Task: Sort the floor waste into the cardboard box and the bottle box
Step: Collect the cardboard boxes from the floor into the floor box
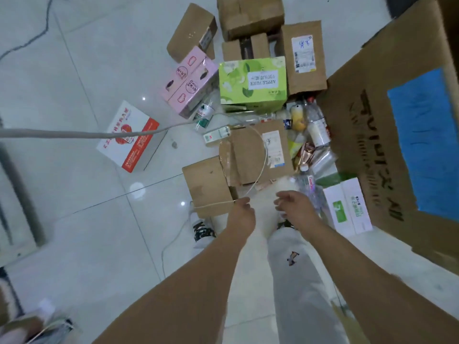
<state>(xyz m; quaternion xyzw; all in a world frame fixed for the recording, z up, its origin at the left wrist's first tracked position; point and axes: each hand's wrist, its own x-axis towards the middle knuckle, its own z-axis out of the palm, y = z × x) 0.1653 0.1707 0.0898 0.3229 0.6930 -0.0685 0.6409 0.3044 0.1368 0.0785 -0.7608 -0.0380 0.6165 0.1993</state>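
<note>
L hand (242, 213) pinches a thin white cord (265, 155); R hand (295, 207) curled, can't tell if holding anything. Boxes (252, 81) & bottles (316, 125) (floor waste) lie just beyond; big cardboard box (367, 70) at right.

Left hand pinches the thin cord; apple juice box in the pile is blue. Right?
Not quite. Head view shows the apple juice box is green, not blue. The left hand does pinch the thin cord.

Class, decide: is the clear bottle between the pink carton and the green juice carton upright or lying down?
Lying down: the bottle shows its whole side along the floor, beside the pink carton.
</note>
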